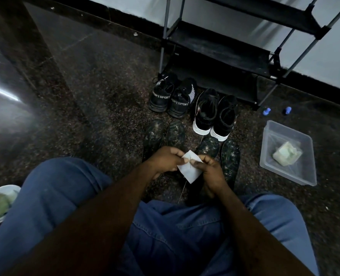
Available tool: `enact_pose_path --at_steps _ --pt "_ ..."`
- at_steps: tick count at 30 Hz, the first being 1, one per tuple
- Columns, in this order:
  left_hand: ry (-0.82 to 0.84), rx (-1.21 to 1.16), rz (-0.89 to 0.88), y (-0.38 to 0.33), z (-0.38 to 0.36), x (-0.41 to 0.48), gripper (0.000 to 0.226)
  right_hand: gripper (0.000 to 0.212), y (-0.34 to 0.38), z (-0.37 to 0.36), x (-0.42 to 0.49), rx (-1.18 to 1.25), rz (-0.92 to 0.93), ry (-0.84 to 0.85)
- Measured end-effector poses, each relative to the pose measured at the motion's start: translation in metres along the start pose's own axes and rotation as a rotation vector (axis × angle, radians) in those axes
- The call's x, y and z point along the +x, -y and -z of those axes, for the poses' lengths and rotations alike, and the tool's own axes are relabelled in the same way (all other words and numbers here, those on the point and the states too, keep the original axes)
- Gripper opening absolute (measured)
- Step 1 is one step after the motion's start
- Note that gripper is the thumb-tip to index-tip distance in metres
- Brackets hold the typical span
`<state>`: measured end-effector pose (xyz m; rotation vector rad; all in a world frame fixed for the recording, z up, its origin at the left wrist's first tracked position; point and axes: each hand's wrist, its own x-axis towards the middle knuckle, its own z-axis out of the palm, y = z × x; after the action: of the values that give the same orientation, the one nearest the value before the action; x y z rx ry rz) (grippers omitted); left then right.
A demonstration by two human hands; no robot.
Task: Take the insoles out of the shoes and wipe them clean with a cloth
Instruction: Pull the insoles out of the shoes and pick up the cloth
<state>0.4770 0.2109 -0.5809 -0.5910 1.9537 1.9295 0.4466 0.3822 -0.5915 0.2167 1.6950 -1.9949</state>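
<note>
Centrally, thin square white cloth over speckled dark insoles.

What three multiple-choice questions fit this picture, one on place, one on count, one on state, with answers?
1. Where is the clear tub?
A. on the person's lap
B. on the floor at the person's right
C. on a table

2. How many insoles lie before the shoes?
A. two
B. four
C. six

3. How is the white cloth?
A. held in both hands
B. flat on the floor
C. stuffed in a shoe

Answers: B, it stands on the floor right of the insoles; B, four dusty ones lie side by side; A, the left hand and right hand pinch it.
</note>
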Motion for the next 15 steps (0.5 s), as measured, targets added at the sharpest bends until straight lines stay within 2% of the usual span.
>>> enact_pose_path --at_steps 3,6,9,11,15 --pt "-0.059 -0.029 -0.023 -0.0018 -0.0014 0.0009 0.01 0.011 0.0019 -0.003 -0.0046 0.081 -0.094 0.045" --pt "-0.071 -0.032 -0.015 -0.0032 0.0007 0.0015 0.007 0.026 0.0028 -0.0044 -0.0042 0.099 -0.155 0.15" --pt "-0.08 -0.066 -0.021 -0.0052 0.0021 0.0013 0.008 0.019 0.0033 -0.0054 -0.0033 0.127 -0.21 0.203" --pt "-0.082 -0.051 -0.006 -0.0065 0.0012 0.0001 0.002 0.019 0.0039 -0.006 -0.0022 0.154 -0.219 0.214" --pt "-0.114 -0.043 0.023 -0.007 0.0007 0.001 0.006 0.022 0.0027 -0.0074 0.0003 0.16 -0.2 0.202"
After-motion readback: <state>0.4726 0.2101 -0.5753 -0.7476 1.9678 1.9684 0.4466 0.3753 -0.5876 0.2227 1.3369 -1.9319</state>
